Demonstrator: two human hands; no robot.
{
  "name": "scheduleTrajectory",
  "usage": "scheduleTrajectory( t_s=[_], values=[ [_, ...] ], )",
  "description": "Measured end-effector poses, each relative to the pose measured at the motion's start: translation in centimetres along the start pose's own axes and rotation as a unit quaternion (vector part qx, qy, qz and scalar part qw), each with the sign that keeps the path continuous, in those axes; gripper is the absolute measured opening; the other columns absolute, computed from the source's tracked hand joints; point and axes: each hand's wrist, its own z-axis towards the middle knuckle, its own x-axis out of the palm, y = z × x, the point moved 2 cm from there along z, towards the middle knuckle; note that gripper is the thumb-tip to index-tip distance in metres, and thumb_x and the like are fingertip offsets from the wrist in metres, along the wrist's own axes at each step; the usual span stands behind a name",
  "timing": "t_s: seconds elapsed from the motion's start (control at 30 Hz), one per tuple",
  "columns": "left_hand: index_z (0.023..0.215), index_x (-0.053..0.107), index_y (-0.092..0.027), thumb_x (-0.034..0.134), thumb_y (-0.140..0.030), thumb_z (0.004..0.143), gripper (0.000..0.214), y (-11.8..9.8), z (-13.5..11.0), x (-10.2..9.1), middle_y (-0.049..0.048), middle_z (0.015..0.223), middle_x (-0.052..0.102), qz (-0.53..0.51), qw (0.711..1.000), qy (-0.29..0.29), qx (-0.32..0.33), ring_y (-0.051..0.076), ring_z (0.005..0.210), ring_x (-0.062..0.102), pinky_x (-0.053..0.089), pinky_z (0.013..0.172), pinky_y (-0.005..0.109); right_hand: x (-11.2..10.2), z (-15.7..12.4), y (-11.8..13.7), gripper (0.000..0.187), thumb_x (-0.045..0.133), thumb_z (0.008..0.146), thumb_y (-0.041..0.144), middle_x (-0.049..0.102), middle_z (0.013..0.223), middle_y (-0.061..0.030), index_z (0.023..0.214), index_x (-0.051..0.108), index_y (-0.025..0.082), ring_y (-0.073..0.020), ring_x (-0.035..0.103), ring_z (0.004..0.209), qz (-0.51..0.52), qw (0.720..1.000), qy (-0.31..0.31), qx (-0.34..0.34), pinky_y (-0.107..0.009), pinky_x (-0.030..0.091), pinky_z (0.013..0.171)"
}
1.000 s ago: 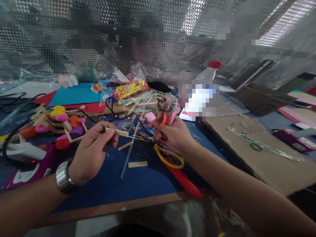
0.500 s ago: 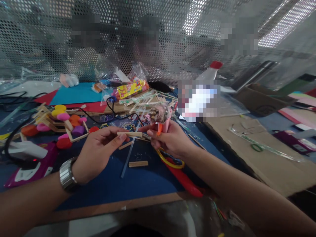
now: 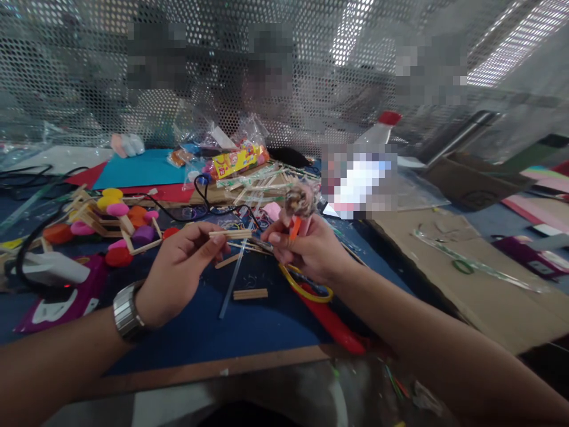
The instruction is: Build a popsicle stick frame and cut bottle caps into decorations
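Between the thumb and fingers of my left hand [image 3: 178, 273] is a small bundle of short wooden sticks [image 3: 235, 235], held level above the table. My right hand [image 3: 306, 249] is closed around a pink hot glue gun [image 3: 299, 207] with an orange trigger and a dirty, crusted front end. A small gap separates the gun from the held sticks. Below my hands, another bundle of wooden sticks [image 3: 251, 294] lies on the blue tabletop. Beside it, a clear glue stick [image 3: 232, 279] lies at a slant. Yellow-handled scissors [image 3: 311, 295] rest under my right hand, partly covered.
At left stands a wooden-stick structure with coloured discs [image 3: 128, 219], near a purple power strip [image 3: 82, 290]. A red tool [image 3: 340, 326] lies at the front edge. Farther back are loose sticks, coloured paper [image 3: 142, 171] and a lit phone [image 3: 362, 178]. Cardboard [image 3: 444, 279] covers the right.
My left hand has raised and tilted the held sticks slightly. The glue gun in my right hand has shifted a little to the right, away from the sticks.
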Motion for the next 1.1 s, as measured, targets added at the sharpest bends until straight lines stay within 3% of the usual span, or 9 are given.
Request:
scheduleTrajectory(
  t_s=[0.17, 0.37, 0.53, 0.63, 0.8, 1.1],
  values=[
    [0.082, 0.069, -0.021, 0.078, -0.034, 0.088, 0.017, 0.3, 0.2, -0.4, -0.0017, 0.070, 0.065, -0.087, 0.996, -0.023, 0.010, 0.011, 0.065, 0.057, 0.050, 0.060, 0.019, -1.1, 0.3, 0.5, 0.053, 0.095, 0.061, 0.035, 0.073, 0.076, 0.0031, 0.075, 0.046, 0.024, -0.0051, 0.044, 0.041, 0.032, 0.999, -0.040, -0.015, -0.024, 0.040, 0.044],
    [0.077, 0.067, -0.020, 0.072, -0.033, 0.092, 0.021, 0.2, 0.3, -0.4, -0.0012, 0.066, 0.062, -0.128, 0.990, -0.063, 0.017, 0.012, 0.063, 0.057, 0.051, 0.057, 0.019, -1.9, 0.7, 0.7, 0.045, 0.093, 0.062, 0.030, 0.077, 0.082, 0.0009, 0.081, 0.053, 0.023, -0.0043, 0.045, 0.042, 0.040, 0.995, -0.079, -0.036, -0.022, 0.038, 0.045],
    [0.076, 0.068, -0.019, 0.083, -0.043, 0.082, 0.029, 0.6, 0.2, -0.7, -0.0025, 0.067, 0.061, -0.083, 0.995, -0.051, -0.002, 0.011, 0.062, 0.056, 0.050, 0.059, 0.019, -1.8, 0.7, 0.7, 0.033, 0.086, 0.067, 0.028, 0.080, 0.089, -0.0028, 0.089, 0.062, 0.023, -0.0043, 0.040, 0.041, 0.039, 0.997, -0.068, -0.025, -0.023, 0.038, 0.044],
    [0.077, 0.069, -0.019, 0.081, -0.046, 0.084, 0.030, 0.7, 0.2, -0.9, -0.0014, 0.072, 0.063, -0.040, 0.999, -0.027, 0.000, 0.011, 0.066, 0.056, 0.049, 0.063, 0.020, -1.5, 0.5, 0.7, 0.028, 0.081, 0.071, 0.023, 0.081, 0.094, -0.0039, 0.094, 0.064, 0.023, -0.0039, 0.038, 0.040, 0.052, 0.997, -0.053, -0.019, -0.023, 0.038, 0.044],
    [0.071, 0.066, -0.018, 0.073, -0.034, 0.089, 0.026, 0.4, 0.1, -0.8, 0.0025, 0.087, 0.074, 0.024, 1.000, -0.001, 0.007, 0.012, 0.076, 0.059, 0.047, 0.070, 0.022, -1.4, 0.4, 0.8, 0.030, 0.078, 0.070, 0.019, 0.081, 0.098, -0.0035, 0.097, 0.065, 0.023, -0.0029, 0.037, 0.040, 0.055, 0.997, -0.042, -0.016, -0.023, 0.038, 0.044],
    [0.066, 0.060, -0.019, 0.066, -0.030, 0.089, 0.027, -0.4, -0.2, -0.3, 0.0038, 0.079, 0.080, 0.094, 0.995, 0.029, -0.003, 0.012, 0.062, 0.059, 0.043, 0.059, 0.023, -1.2, 0.3, 0.7, 0.039, 0.086, 0.065, 0.026, 0.079, 0.096, -0.0031, 0.097, 0.064, 0.024, -0.0036, 0.036, 0.042, 0.007, 0.999, -0.050, 0.000, -0.028, 0.040, 0.045]
  ],
)
